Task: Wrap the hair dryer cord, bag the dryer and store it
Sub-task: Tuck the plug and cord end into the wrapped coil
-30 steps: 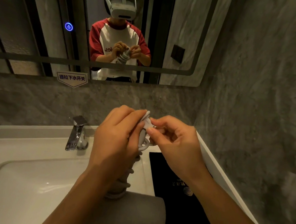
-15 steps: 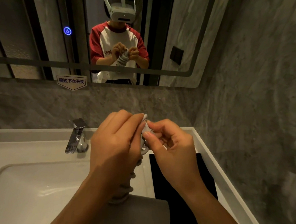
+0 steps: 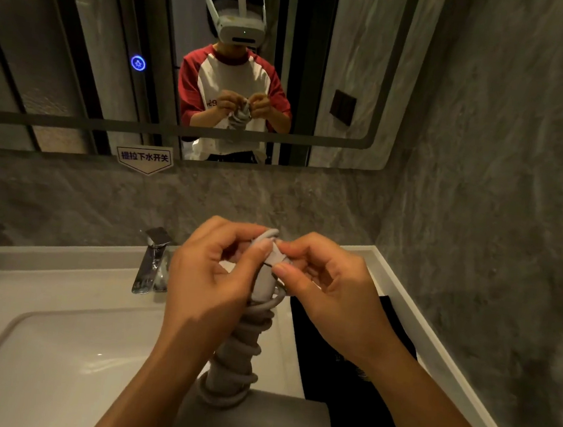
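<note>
Over the right edge of the white sink (image 3: 52, 363), the hair dryer (image 3: 253, 420) stands with its smooth gray barrel low and its handle pointing up between both hands. Its cord (image 3: 243, 350) is wound round the handle in tight, rubbery, pale-gray coils, and the top of that bundle sits right inside the two grips. The left hand (image 3: 212, 275) has its fingers curled close round the upper turns, thumb pressed against the rounded end. The right hand (image 3: 331, 287) meets it from the other side, thumb and forefinger pinched together on the cord's last stretch, the other fingers loosely bent. A flat black sheet (image 3: 360, 376) lies on the white surface (image 3: 43, 283) beneath the right wrist. A shiny metal tap (image 3: 153, 259) stands to the left.
</note>
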